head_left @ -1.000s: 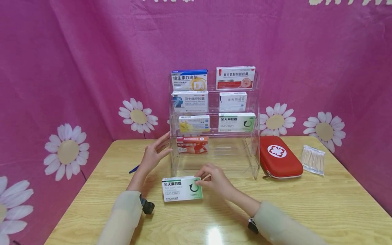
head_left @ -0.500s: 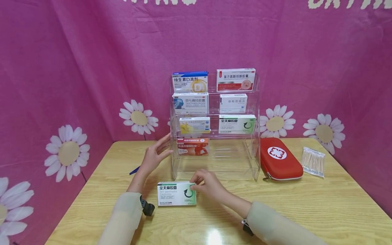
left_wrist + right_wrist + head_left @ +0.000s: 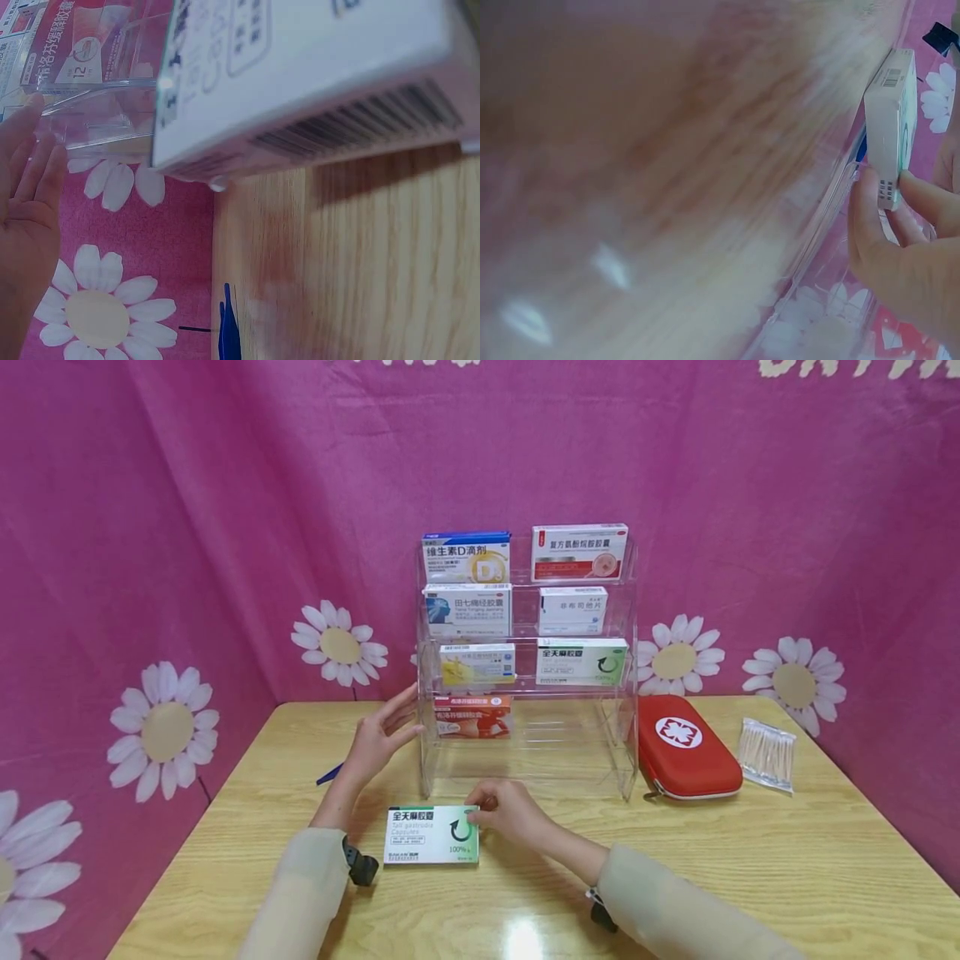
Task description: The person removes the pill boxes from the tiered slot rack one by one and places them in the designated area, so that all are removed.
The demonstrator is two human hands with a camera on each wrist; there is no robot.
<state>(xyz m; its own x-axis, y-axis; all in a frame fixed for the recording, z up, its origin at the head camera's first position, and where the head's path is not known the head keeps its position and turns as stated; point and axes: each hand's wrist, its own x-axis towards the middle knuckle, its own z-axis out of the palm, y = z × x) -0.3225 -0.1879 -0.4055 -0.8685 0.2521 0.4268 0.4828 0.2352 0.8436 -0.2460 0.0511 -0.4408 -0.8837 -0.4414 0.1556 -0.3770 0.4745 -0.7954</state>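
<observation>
Two bare hands, the left hand and the right hand, extend from long, loose sleeves of pale beige, slightly sheer fabric that cover both forearms down to the wrists. Just behind each hand, a small black device is strapped under the wrist. No rings or nail polish show.

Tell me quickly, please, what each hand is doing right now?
Left hand: open, fingers straight against the clear rack.
Right hand: pinching the green-and-white box.
</observation>
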